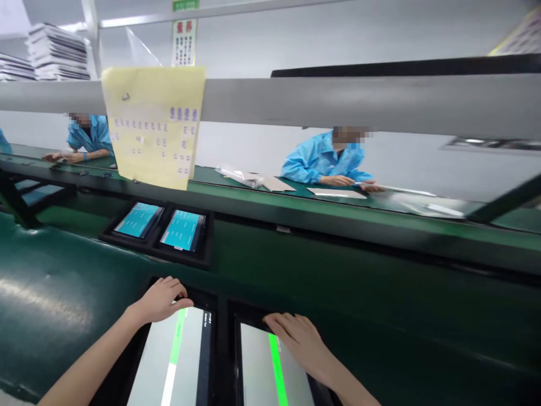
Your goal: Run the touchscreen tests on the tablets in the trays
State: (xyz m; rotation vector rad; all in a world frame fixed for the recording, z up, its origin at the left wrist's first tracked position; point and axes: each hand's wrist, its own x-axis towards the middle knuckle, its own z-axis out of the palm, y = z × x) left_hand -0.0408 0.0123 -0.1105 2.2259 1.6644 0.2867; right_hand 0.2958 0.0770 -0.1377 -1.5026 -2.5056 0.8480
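Two tablets lie in a black tray at the bottom of the view. The left tablet has a pale grey screen with a green and white stripe. On the right tablet a bright green stripe crosses a similar pale screen. My left hand is at the far edge of the black tray, fingers bent over it and thumb reaching above the left tablet's top. My right hand holds the same far edge beside the right tablet, partly covering its screen. The undersides of my fingers are hidden.
Beyond, another black tray holds two tablets with turquoise screens on the green line. A yellow paper sheet hangs from the grey rail. Across the line, co-workers in blue handle items. Paper stacks sit upper left.
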